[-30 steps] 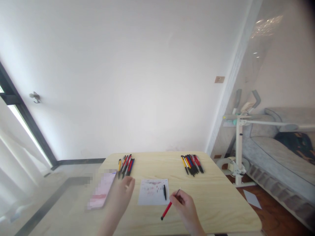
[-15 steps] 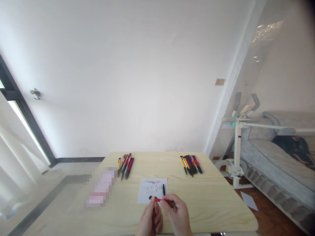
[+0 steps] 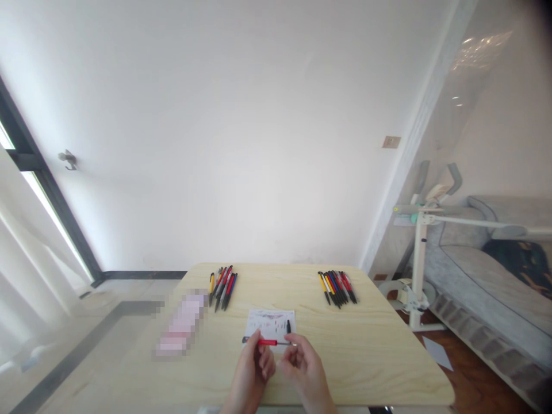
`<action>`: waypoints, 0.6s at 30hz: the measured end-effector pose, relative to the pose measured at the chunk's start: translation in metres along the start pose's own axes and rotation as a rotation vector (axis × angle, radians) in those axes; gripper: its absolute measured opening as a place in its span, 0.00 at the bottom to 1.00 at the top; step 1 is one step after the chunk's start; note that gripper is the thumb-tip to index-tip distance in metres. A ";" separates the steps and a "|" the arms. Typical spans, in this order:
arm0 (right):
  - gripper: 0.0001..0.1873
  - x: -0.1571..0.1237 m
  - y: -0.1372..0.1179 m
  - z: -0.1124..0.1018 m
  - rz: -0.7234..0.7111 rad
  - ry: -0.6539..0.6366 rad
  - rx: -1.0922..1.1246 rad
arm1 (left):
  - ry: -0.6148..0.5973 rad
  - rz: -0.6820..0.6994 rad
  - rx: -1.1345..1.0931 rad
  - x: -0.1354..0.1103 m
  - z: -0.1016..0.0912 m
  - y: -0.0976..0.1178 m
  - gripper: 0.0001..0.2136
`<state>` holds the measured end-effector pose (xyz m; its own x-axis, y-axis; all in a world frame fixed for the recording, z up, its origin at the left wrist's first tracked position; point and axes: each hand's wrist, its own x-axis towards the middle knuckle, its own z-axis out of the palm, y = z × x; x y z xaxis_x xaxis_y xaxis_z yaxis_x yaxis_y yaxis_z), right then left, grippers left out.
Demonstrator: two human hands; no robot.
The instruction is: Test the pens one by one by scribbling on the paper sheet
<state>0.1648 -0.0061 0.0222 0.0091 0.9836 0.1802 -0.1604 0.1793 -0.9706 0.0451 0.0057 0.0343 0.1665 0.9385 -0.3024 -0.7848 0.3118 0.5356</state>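
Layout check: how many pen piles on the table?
2: left pile, back left of the table; right pile, back right. The red barrel in the left hand is in neither. None seems hidden.

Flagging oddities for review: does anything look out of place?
The red pen lacks its front, its thin refill bare; a loose black piece lies on the paper. Also, a sheet lies on the floor.

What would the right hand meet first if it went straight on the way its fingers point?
Most likely the black pen piece lying on the paper, just beyond the right hand in this view. Depth is unclear, so the hand might pass above it.
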 end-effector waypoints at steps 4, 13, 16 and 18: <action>0.17 0.004 0.011 -0.014 0.004 0.023 -0.096 | -0.024 0.070 0.042 0.005 -0.004 0.010 0.19; 0.12 0.002 0.015 -0.016 0.014 -0.010 -0.197 | -0.064 0.139 0.242 0.002 -0.006 0.006 0.19; 0.12 0.003 0.016 -0.016 0.013 -0.023 -0.210 | -0.062 0.134 0.227 -0.001 -0.005 0.007 0.19; 0.12 0.003 0.018 -0.017 0.014 -0.035 -0.212 | -0.067 0.122 0.199 -0.001 -0.006 0.008 0.18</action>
<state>0.1788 0.0008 0.0029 -0.0269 0.9853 0.1687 0.0506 0.1699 -0.9842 0.0356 0.0060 0.0344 0.1218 0.9767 -0.1767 -0.6697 0.2123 0.7117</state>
